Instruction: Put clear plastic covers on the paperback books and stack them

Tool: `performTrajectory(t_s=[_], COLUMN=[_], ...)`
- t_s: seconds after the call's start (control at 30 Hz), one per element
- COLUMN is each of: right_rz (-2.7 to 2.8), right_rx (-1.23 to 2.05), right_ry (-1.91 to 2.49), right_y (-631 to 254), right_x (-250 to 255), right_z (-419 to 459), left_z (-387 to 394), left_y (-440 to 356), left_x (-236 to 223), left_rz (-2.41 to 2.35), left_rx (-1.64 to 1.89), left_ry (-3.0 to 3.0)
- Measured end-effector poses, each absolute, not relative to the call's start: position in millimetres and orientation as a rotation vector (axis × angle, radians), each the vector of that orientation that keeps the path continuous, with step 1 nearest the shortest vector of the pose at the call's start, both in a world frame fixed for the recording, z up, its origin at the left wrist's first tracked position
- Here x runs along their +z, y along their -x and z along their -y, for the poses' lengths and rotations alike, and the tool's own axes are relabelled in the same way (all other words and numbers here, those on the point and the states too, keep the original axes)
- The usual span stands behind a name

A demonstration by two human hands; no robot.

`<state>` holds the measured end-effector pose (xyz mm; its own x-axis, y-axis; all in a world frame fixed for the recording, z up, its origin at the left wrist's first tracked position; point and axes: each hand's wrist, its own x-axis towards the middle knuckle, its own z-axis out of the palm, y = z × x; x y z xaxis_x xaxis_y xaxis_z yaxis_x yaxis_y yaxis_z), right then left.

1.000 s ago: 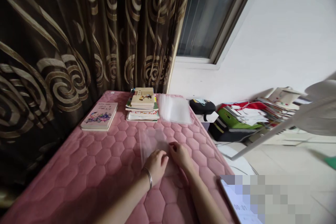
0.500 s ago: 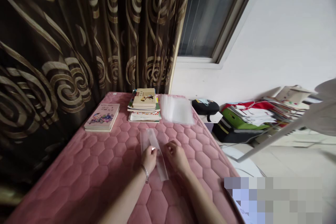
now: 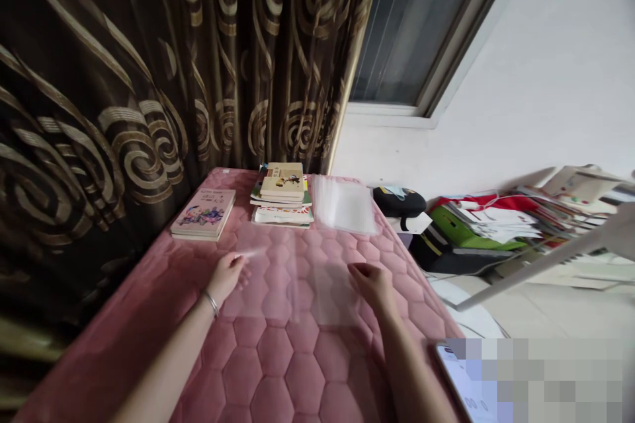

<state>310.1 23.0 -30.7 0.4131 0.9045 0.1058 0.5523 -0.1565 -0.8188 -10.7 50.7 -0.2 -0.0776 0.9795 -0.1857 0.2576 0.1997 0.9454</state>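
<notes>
A clear plastic book cover is spread out flat over the pink quilted bed surface, with a lengthwise crease near its middle. My left hand, a silver bracelet at its wrist, pinches the cover's left side. On the opposite side, my right hand has its fingers closed at the cover's right edge. Beyond the cover lies a stack of books. Right of that stack is a pile of clear plastic covers. Pink-covered books lie at the far left.
The pink quilted bed runs up to a dark patterned curtain. At its right front edge lies a phone. Past the right edge are a black case, a pile of papers and bags, and a white lamp arm.
Both hands have moved apart, the left one leftward and the right one rightward. The narrow folded plastic cover is now opened out wide between them. The view has shifted slightly.
</notes>
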Motion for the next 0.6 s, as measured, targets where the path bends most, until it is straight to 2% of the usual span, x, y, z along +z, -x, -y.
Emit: performTrajectory(t_s=[0.17,0.3,0.47,0.6], right_rz=[1.262,1.356,1.423,1.471], right_rx=[0.648,0.583,0.512,0.412], right_ry=[1.983,2.026,2.074,2.097], right_y=[-315,-310,-309,-305], right_x=[-34,-43,-49,-47], right_z=[-21,-22,-23,-22], left_z=[-55,-56,-51,-41], left_y=[31,33,30,0], left_x=[-24,-33,-27,-24], left_rz=[-1.807,-1.923,-2.162,-1.985], left_rx=[0.789,0.763,0.490,0.496], left_ry=[-1.415,-1.529,-1.985,-2.360])
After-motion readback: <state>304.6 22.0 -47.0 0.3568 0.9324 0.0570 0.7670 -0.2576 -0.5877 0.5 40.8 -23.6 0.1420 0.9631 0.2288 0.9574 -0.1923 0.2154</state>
